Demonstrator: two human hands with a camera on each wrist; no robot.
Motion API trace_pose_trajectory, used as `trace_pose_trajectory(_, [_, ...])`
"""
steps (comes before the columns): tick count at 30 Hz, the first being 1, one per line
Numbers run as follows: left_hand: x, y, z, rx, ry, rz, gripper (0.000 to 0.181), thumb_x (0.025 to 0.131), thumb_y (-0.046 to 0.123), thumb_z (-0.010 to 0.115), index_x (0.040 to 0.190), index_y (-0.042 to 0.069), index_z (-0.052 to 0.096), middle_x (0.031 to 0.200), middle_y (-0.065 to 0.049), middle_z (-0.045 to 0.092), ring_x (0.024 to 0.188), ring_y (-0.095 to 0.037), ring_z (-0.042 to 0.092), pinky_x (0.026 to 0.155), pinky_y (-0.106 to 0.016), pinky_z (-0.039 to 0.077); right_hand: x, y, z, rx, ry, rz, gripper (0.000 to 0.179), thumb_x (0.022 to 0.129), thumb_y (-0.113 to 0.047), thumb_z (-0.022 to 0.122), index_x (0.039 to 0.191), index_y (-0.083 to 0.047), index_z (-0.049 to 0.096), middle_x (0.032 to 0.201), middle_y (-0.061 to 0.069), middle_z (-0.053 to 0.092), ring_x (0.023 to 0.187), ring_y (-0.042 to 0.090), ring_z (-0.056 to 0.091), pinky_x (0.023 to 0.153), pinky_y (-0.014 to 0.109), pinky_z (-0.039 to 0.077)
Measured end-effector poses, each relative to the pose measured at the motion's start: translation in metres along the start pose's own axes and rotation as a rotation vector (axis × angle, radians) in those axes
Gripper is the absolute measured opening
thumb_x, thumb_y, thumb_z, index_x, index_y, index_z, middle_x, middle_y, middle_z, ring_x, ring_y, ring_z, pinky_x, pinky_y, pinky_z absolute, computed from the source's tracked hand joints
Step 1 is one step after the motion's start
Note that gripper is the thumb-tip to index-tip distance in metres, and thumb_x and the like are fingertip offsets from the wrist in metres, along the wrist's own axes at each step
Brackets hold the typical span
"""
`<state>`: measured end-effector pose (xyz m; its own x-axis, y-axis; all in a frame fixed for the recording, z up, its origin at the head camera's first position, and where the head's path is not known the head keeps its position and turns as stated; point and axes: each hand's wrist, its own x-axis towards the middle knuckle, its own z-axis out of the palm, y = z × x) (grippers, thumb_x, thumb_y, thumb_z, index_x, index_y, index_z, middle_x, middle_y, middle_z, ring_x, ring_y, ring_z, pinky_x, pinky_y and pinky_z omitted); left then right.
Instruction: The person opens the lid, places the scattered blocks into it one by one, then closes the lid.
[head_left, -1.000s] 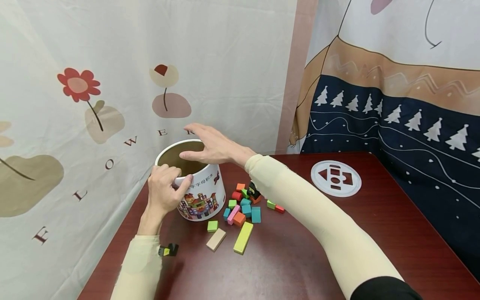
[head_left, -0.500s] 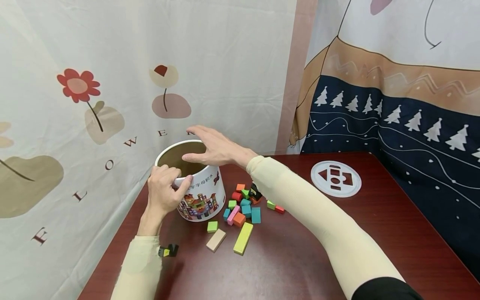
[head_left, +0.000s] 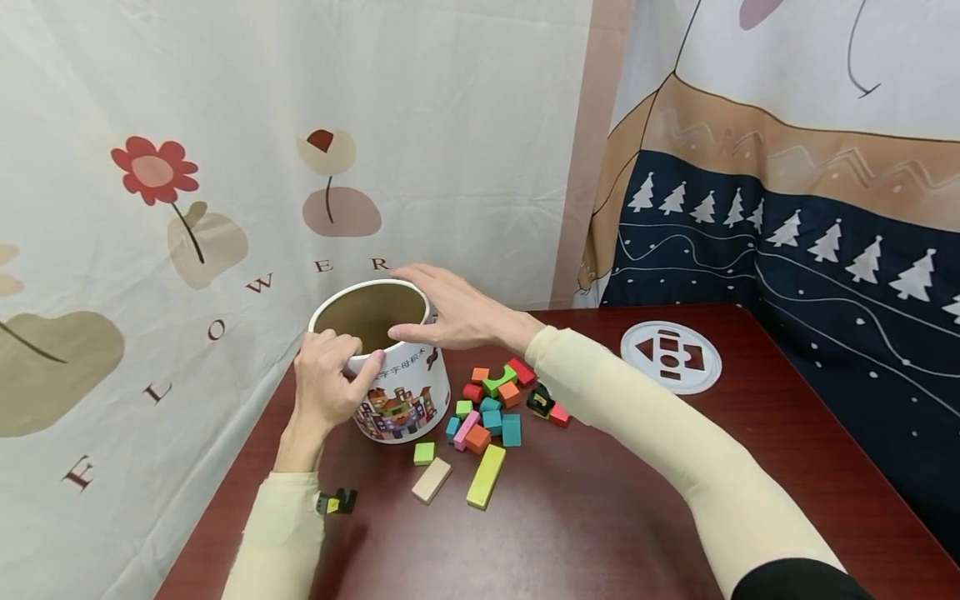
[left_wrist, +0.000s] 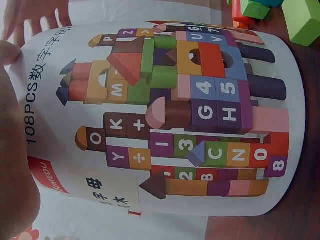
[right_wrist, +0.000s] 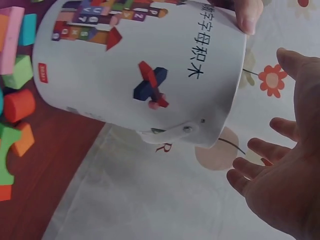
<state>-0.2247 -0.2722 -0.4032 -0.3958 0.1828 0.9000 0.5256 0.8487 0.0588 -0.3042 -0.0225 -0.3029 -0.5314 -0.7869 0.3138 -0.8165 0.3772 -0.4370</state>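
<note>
Left hand (head_left: 327, 379) grips white printed cylindrical bucket (head_left: 405, 408). Right hand (head_left: 459, 313) extended, holding nothing. Multicoloured geometric blocks (head_left: 492, 420) right of grip.

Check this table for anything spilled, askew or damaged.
Only mildly odd: colourful blocks lie jumbled on the table outside the bucket, possibly tipped out, and a white disc with cutouts, probably its lid, lies apart on the right. No damage visible.
</note>
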Motion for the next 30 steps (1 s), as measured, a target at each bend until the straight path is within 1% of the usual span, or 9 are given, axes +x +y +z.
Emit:
trace_pose_trajectory(4, [0.0, 0.0, -0.001, 0.004, -0.007, -0.004, 0.046, 0.096, 0.04, 0.062, 0.064, 0.011, 0.045, 0.056, -0.004, 0.042, 0.058, -0.025, 0.038, 0.071, -0.051, 0.035, -0.016, 0.007, 0.002, 0.01, 0.031, -0.038, 0.086, 0.101, -0.049, 0.079, 0.17, -0.012, 0.045, 0.176, 0.009, 0.048, 0.163, 0.028, 0.046, 0.136, 0.053, 0.038])
trace_pose_trajectory(8, [-0.001, 0.001, -0.001, 0.006, -0.014, -0.014, 0.046, 0.096, 0.041, 0.062, 0.065, 0.011, 0.046, 0.056, -0.004, 0.043, 0.059, -0.025, 0.039, 0.072, -0.052, 0.035, -0.032, 0.013, 0.002, 0.019, 0.033, -0.041, 0.086, 0.101, -0.048, 0.08, 0.171, -0.012, 0.044, 0.175, 0.009, 0.049, 0.163, 0.028, 0.045, 0.136, 0.055, 0.037])
trace_pose_trajectory(15, [-0.001, 0.0, -0.001, -0.001, -0.01, -0.018, 0.046, 0.096, 0.04, 0.063, 0.065, 0.01, 0.046, 0.057, -0.005, 0.043, 0.06, -0.026, 0.039, 0.073, -0.052, 0.036, -0.06, 0.02, 0.001, 0.039, 0.028, 0.001, 0.092, 0.099, -0.051, 0.081, 0.173, -0.013, 0.042, 0.179, 0.01, 0.043, 0.167, 0.032, 0.041, 0.136, 0.062, 0.035])
trace_pose_trajectory(20, [0.0, 0.001, -0.001, -0.003, -0.001, -0.012, 0.046, 0.095, 0.039, 0.063, 0.064, 0.01, 0.045, 0.056, -0.004, 0.042, 0.059, -0.026, 0.038, 0.072, -0.052, 0.036, -0.079, 0.027, 0.001, 0.036, 0.025, 0.026, 0.091, 0.099, -0.053, 0.08, 0.173, -0.016, 0.042, 0.181, 0.009, 0.04, 0.169, 0.032, 0.038, 0.137, 0.063, 0.034])
trace_pose_trajectory(30, [0.0, 0.0, -0.001, -0.004, -0.005, -0.019, 0.046, 0.095, 0.04, 0.063, 0.064, 0.01, 0.045, 0.056, -0.004, 0.043, 0.059, -0.026, 0.039, 0.072, -0.051, 0.035, -0.117, 0.046, 0.003, 0.056, 0.036, 0.068, 0.089, 0.099, -0.052, 0.08, 0.173, -0.019, 0.042, 0.181, 0.008, 0.041, 0.169, 0.032, 0.038, 0.135, 0.067, 0.034])
